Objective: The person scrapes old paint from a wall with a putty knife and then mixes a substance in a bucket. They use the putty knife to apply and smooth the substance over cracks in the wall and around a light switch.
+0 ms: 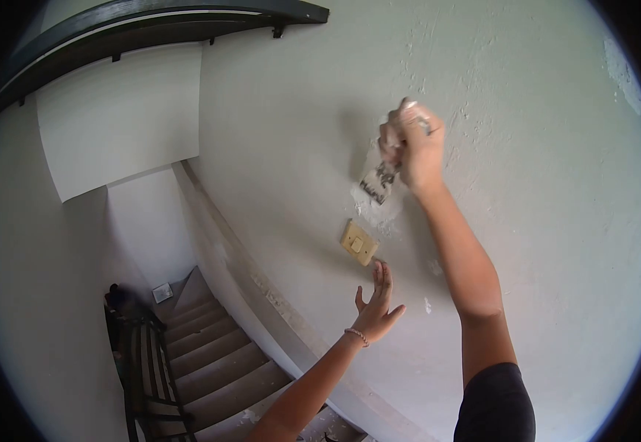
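My right hand, slightly blurred and smeared with white, is closed around a putty knife. The knife's blade points down and left, its face marked with white and dark smears; its handle is mostly hidden in my fingers. The blade lies over a white filler patch on the wall, though whether it touches is hard to tell. Just below the patch is a yellowish light switch, mounted at a tilt in this view. My left hand, with a beaded bracelet, is open, fingertips close under the switch's lower right corner.
Stairs descend at the lower left, with a dark metal railing beside them. A dark handrail runs along the top left. The pale green wall has chipped, rough spots. A small whitish square object lies down the stairs.
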Demonstrator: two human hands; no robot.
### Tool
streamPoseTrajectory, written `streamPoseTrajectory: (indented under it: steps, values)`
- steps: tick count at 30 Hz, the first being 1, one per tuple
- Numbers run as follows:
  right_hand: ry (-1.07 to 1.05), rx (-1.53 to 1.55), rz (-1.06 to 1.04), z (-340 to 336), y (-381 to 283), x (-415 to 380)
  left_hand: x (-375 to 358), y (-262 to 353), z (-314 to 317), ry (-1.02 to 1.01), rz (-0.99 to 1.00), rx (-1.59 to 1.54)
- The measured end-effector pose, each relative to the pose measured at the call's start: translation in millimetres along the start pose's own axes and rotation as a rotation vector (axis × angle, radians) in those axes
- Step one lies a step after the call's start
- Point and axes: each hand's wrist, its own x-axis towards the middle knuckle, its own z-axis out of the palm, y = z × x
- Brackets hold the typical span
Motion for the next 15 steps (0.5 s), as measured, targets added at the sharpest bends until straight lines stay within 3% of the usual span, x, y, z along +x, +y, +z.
streamPoseTrajectory:
  steps: [5,9,13,15]
  values:
    - [0.019,-0.072,0.051,-4,10,1,-4,0,7,0.021,-0.007,-0.005]
    - [-0.049,0.049,-0.103,0,-11,3,1,-3,5,0.024,0.012,-0.009]
    - [0.057,-0.079,0.041,-6,12,4,-3,1,8,0.034,-0.007,-0.024]
    - [0.049,-0.047,-0.015,0,0,-1,1,1,6,0.043,-0.007,-0.02]
